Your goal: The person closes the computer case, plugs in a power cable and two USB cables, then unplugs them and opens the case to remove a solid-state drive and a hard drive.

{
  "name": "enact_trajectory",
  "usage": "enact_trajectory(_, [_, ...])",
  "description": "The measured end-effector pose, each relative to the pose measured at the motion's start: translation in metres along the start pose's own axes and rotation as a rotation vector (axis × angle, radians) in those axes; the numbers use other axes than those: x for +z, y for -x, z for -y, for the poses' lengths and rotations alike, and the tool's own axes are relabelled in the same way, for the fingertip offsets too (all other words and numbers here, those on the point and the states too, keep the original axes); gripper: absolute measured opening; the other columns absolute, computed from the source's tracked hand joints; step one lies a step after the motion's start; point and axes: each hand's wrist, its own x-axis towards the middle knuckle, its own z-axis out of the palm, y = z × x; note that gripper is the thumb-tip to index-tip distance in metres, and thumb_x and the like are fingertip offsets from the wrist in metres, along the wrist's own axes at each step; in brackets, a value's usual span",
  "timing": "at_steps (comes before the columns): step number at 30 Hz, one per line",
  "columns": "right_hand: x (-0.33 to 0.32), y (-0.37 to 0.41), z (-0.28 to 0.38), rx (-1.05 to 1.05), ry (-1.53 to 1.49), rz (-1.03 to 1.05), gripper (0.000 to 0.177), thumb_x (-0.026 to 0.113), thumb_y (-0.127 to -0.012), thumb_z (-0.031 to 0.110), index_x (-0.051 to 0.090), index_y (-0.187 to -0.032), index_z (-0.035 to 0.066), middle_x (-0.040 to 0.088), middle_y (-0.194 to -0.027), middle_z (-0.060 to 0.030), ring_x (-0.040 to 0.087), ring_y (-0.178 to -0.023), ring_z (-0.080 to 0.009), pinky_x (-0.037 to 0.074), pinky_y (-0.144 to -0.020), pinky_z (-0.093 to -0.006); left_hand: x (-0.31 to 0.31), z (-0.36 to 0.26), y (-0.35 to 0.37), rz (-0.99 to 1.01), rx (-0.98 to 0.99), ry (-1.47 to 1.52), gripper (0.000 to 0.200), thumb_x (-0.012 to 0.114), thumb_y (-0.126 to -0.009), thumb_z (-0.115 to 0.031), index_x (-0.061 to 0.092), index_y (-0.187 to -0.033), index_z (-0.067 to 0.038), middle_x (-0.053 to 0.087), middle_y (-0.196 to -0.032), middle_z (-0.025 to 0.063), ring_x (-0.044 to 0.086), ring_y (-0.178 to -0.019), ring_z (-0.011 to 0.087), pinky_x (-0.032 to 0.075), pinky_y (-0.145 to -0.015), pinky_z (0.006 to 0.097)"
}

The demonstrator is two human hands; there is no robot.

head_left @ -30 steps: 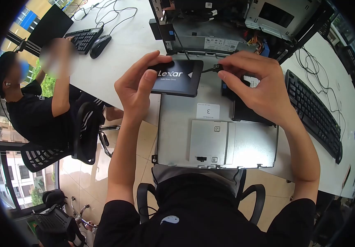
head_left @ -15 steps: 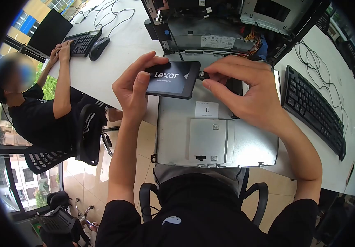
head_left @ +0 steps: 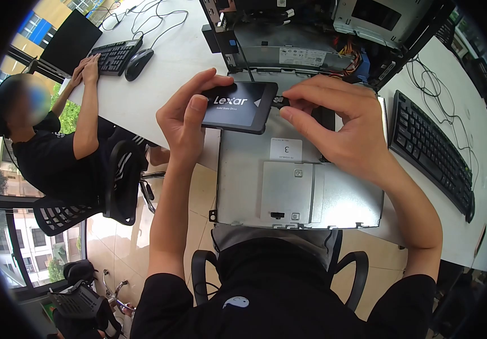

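Note:
My left hand [head_left: 184, 116] grips a black Lexar solid state drive [head_left: 235, 107] by its left end, thumb on the labelled face. At the drive's right edge, my right hand [head_left: 342, 113] pinches a small black cable connector [head_left: 280, 101] between thumb and fingers. The connector sits right at the drive's edge. Both hands are held over a flat metal computer side panel [head_left: 243, 169] that bears a white label with a 3 [head_left: 286, 150]. Beyond them stands the opened computer case [head_left: 300, 37], with coloured wires inside.
A black keyboard [head_left: 433, 152] lies on the right, with loose cables [head_left: 441, 101] behind it. On the left desk are another keyboard [head_left: 116, 56], a mouse [head_left: 139, 65] and a monitor [head_left: 71, 42]. A seated person [head_left: 51, 147] works there. A chair [head_left: 116, 186] stands beside the desk.
The view has shifted slightly. My right fingers sit a little more open around the connector at the drive's edge; my left hand keeps its hold on the drive.

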Motion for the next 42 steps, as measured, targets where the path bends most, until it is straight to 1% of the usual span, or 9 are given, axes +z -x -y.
enact_trajectory(4, [-0.001,0.000,0.000,0.003,0.008,0.003,0.015,0.080,-0.086,0.002,0.076,-0.099,-0.004,0.073,-0.086,-0.0092,0.069,-0.072,-0.0156,0.054,-0.068,-0.0275,-0.002,-0.001,0.001,0.040,-0.022,-0.106,0.061,0.052,-0.110,-0.040,0.058,-0.138,0.015,0.072,-0.122,0.0272,0.070,-0.115,0.0320,0.055,-0.103,0.0414])
enact_trajectory(7, [0.000,0.001,0.000,0.022,-0.004,0.001,0.015,0.080,-0.086,0.002,0.076,-0.100,-0.004,0.074,-0.086,-0.0093,0.069,-0.072,-0.0154,0.054,-0.068,-0.0274,0.000,0.000,-0.001,0.007,0.006,-0.014,0.046,0.063,-0.107,-0.028,0.066,-0.134,0.009,0.076,-0.116,0.0220,0.073,-0.110,0.0273,0.058,-0.100,0.0376])
enact_trajectory(15, [-0.004,0.002,0.007,0.155,-0.016,0.093,0.019,0.078,-0.091,0.001,0.077,-0.108,-0.006,0.076,-0.100,-0.0111,0.071,-0.088,-0.0143,0.056,-0.080,-0.0269,0.001,-0.002,-0.001,-0.005,-0.009,-0.009,0.046,0.063,-0.107,-0.028,0.066,-0.134,0.009,0.076,-0.117,0.0221,0.074,-0.109,0.0270,0.058,-0.098,0.0369])
enact_trajectory(18, [-0.004,0.003,0.010,0.266,-0.080,0.098,0.020,0.078,-0.092,0.002,0.076,-0.110,-0.007,0.075,-0.102,-0.0107,0.071,-0.089,-0.0135,0.057,-0.082,-0.0263,0.001,-0.002,0.000,-0.010,-0.024,-0.006,0.045,0.063,-0.107,-0.027,0.066,-0.133,0.009,0.076,-0.117,0.0221,0.073,-0.109,0.0269,0.058,-0.098,0.0369])
enact_trajectory(22, [0.001,0.004,0.007,0.264,-0.165,0.032,0.020,0.078,-0.090,0.006,0.076,-0.105,-0.007,0.076,-0.092,-0.0104,0.072,-0.079,-0.0128,0.056,-0.075,-0.0255,0.000,-0.002,-0.001,0.005,-0.019,0.005,0.045,0.065,-0.105,-0.025,0.066,-0.134,0.010,0.076,-0.118,0.0223,0.073,-0.111,0.0268,0.058,-0.098,0.0370])
enact_trajectory(27, [-0.006,0.002,0.010,0.306,-0.171,0.100,0.024,0.077,-0.092,0.001,0.075,-0.113,-0.009,0.074,-0.104,-0.0116,0.070,-0.093,-0.0141,0.058,-0.085,-0.0272,0.000,-0.003,-0.001,0.070,-0.065,0.007,0.053,0.071,-0.101,-0.026,0.063,-0.138,0.010,0.074,-0.124,0.0237,0.072,-0.115,0.0284,0.057,-0.102,0.0381])
enact_trajectory(31, [-0.009,0.001,0.010,0.299,-0.175,0.088,0.024,0.077,-0.092,0.000,0.075,-0.114,-0.009,0.073,-0.103,-0.0111,0.070,-0.093,-0.0137,0.057,-0.086,-0.0269,0.002,-0.005,-0.002,0.144,-0.101,0.048,0.064,0.078,-0.093,-0.029,0.060,-0.140,0.012,0.071,-0.129,0.0264,0.071,-0.119,0.0307,0.055,-0.106,0.0404])
enact_trajectory(34, [-0.011,-0.001,0.008,0.299,-0.165,0.084,0.024,0.077,-0.092,0.002,0.075,-0.112,-0.009,0.074,-0.101,-0.0111,0.071,-0.089,-0.0135,0.057,-0.083,-0.0263,0.006,-0.011,-0.002,0.219,-0.130,-0.081,0.095,0.080,-0.086,-0.060,0.058,-0.139,0.016,0.068,-0.130,0.0309,0.070,-0.118,0.0322,0.057,-0.102,0.0418])
enact_trajectory(42, [-0.012,-0.001,0.006,0.326,-0.184,0.089,0.024,0.076,-0.092,0.006,0.075,-0.109,-0.010,0.075,-0.097,-0.0114,0.071,-0.083,-0.0134,0.057,-0.078,-0.0258,0.004,-0.012,-0.003,0.261,-0.135,-0.066,0.089,0.083,-0.085,-0.050,0.058,-0.139,0.015,0.068,-0.129,0.0315,0.070,-0.119,0.0330,0.057,-0.103,0.0425])
